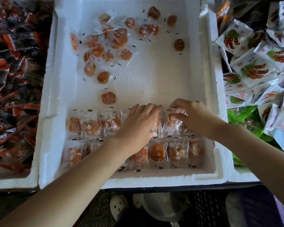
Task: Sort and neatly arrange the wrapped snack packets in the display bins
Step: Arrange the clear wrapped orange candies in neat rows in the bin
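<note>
While the left hand (138, 125) lies with fingers stretched out, pressing on the farther of two neat rows (88, 126) of clear-wrapped dried apricots at the near end of the white foam bin (210, 63), the right hand (192, 117) pinches one apricot packet (173, 122) between thumb and fingertips at that row's right end. Roughly twenty loose packets (105, 46) lie scattered at the far end. Dark red packets (15, 79) fill one bin to the left; white printed packets (252, 69) are heaped to the right.

White foam bin (154, 79) holds clear-wrapped orange packets (108, 97).

Packets (158, 124) beneath the left hand (138, 126), perhaps two, hidden.
</note>
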### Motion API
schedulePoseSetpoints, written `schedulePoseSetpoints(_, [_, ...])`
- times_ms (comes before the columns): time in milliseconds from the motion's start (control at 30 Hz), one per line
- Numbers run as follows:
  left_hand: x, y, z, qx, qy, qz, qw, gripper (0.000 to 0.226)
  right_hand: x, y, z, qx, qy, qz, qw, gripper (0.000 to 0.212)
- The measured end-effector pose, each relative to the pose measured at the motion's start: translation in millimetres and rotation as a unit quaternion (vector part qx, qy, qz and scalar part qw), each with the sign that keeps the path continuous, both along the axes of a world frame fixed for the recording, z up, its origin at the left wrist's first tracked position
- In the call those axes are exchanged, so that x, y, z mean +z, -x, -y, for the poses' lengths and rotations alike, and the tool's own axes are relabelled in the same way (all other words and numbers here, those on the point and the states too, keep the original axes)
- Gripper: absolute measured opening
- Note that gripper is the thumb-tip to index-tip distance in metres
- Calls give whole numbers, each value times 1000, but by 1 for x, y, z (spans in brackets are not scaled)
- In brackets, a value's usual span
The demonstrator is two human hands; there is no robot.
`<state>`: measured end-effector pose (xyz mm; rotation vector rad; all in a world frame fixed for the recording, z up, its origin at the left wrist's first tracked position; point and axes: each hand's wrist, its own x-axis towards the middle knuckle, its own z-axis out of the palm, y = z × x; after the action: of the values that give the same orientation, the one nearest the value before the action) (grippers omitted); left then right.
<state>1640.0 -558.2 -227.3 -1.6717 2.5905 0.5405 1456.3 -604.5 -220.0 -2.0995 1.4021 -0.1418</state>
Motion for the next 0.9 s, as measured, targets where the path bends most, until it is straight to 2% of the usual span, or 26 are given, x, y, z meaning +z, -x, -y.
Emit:
schedulePoseSetpoints(167, [1,3,1,-8,8,16,1000,82,-5,-7,-1,43,99,-16,994,29])
schedulePoseSetpoints(333, [-1,1,0,-10,13,3,1000,79,-10,-8,-9,65,107,-43,991,34])
schedulePoseSetpoints(467, [3,-7,2,-3,10,-65,998,67,-7,-7,-13,66,107,-58,990,39])
schedulePoseSetpoints(667, [14,-76,34,137,17,-148,979,55,9,-34,20,25,115,-21,993,48])
schedulePoseSetpoints(800, [6,-125,68,192,21,-120,974,53,3,-76,65,10,95,-6,995,57])
schedulePoseSetpoints(900, [-6,-141,88,179,16,-70,981,54,-10,-111,99,6,76,-21,997,65])
